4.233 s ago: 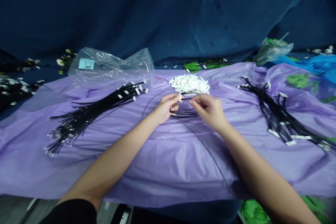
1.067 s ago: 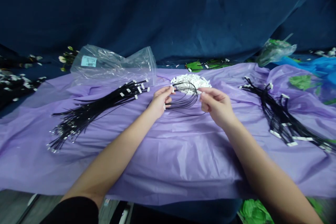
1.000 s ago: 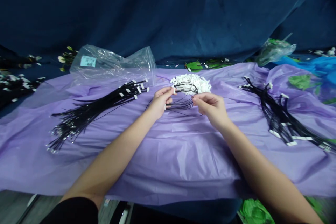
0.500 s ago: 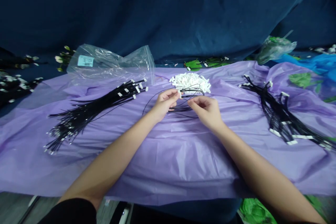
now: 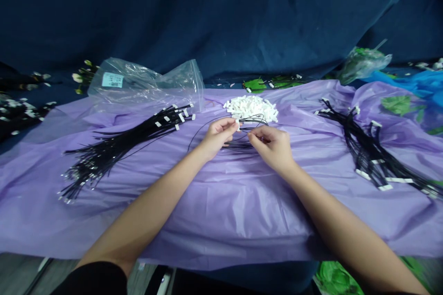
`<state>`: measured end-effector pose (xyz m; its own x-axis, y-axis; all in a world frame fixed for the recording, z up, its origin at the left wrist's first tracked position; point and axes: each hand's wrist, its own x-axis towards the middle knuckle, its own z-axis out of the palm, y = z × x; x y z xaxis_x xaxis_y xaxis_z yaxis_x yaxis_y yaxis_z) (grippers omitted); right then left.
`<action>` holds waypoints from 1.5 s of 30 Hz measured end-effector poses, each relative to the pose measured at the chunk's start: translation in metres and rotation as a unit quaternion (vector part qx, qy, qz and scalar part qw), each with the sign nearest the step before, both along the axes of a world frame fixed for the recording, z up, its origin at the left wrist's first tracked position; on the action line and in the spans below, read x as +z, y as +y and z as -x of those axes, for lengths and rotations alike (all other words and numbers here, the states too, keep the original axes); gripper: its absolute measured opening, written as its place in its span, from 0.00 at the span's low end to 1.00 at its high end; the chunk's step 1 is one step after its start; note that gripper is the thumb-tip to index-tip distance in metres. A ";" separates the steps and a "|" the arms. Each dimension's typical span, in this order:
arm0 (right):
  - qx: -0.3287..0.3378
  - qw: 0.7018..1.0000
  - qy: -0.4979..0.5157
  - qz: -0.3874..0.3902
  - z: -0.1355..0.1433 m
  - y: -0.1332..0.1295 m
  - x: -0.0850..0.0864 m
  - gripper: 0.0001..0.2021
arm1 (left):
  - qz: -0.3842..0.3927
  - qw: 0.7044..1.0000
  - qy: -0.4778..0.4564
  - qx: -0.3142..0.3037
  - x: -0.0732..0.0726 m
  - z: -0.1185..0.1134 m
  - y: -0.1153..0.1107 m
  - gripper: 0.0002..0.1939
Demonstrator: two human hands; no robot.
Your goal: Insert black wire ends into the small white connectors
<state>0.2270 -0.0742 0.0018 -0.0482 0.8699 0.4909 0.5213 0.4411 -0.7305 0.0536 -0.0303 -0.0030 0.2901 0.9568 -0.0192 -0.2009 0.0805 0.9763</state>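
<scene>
My left hand (image 5: 218, 134) pinches a small white plastic connector (image 5: 237, 124) between thumb and fingertips. To its right, my right hand (image 5: 272, 144) is closed in a pinch on a thin black wire (image 5: 249, 134), whose end near the connector is too small to make out. Loops of more black wire (image 5: 238, 146) lie on the purple cloth beneath and between both hands. Just beyond the hands sits a heap of small white connectors (image 5: 252, 107).
Bundled black wires with white connectors (image 5: 138, 136) lie at left, and another wire bundle (image 5: 370, 147) at right. Behind the left bundle rests a clear plastic bag (image 5: 148, 83) with a label. Purple cloth (image 5: 221, 212) covers the table; a dark blue curtain (image 5: 221, 18) hangs behind.
Both hands stay nearly in place. The right hand has shifted very slightly, and the wire loops between the hands have moved a little.
</scene>
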 end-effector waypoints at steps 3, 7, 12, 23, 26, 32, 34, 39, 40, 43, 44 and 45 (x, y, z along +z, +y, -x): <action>0.006 0.993 -0.086 -0.079 -0.002 0.001 0.000 0.07 | 0.015 1.000 0.020 0.004 0.003 -0.001 -0.001 0.17; 0.016 0.983 -0.142 -0.116 -0.004 0.001 -0.002 0.07 | 0.024 0.999 0.042 0.006 0.005 -0.002 -0.002 0.18; -0.024 0.970 -0.216 -0.106 -0.002 -0.001 -0.002 0.09 | 0.045 0.998 0.048 -0.016 0.001 -0.001 -0.002 0.18; -0.069 0.914 -0.360 -0.175 -0.005 0.005 -0.005 0.15 | 0.092 0.995 0.015 -0.028 -0.002 0.000 -0.001 0.18; -0.065 0.915 -0.366 -0.160 -0.006 0.007 -0.005 0.16 | 0.082 0.996 0.027 -0.014 -0.004 -0.001 -0.001 0.17; -0.056 0.908 -0.391 -0.139 -0.005 0.008 -0.006 0.13 | 0.058 0.996 0.060 0.014 -0.009 0.000 0.001 0.17; -0.043 0.925 -0.354 -0.132 -0.005 0.008 -0.006 0.13 | 0.061 0.996 0.062 0.013 -0.009 0.000 0.001 0.17; 0.001 0.965 -0.243 -0.097 -0.007 0.009 -0.004 0.11 | 0.073 0.997 0.037 0.002 -0.009 0.000 0.000 0.18; 0.003 0.966 -0.238 -0.098 -0.008 0.009 -0.003 0.11 | 0.070 0.997 0.029 0.001 -0.009 0.000 0.000 0.18; 0.013 0.969 -0.225 -0.098 -0.010 0.009 -0.001 0.10 | 0.065 0.998 0.015 0.001 -0.008 0.000 0.000 0.18; 0.016 0.970 -0.221 -0.097 -0.011 0.009 0.000 0.10 | 0.063 0.998 0.013 0.002 -0.008 0.000 0.000 0.18; 0.018 0.971 -0.218 -0.095 -0.011 0.009 0.000 0.10 | 0.062 0.998 0.011 0.002 -0.007 0.000 0.000 0.18</action>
<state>0.2378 -0.0655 0.0016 -0.3159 0.7593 0.5689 0.7441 0.5703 -0.3479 0.0531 -0.0301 -0.0104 0.2839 0.9481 -0.1432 -0.1793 0.1992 0.9634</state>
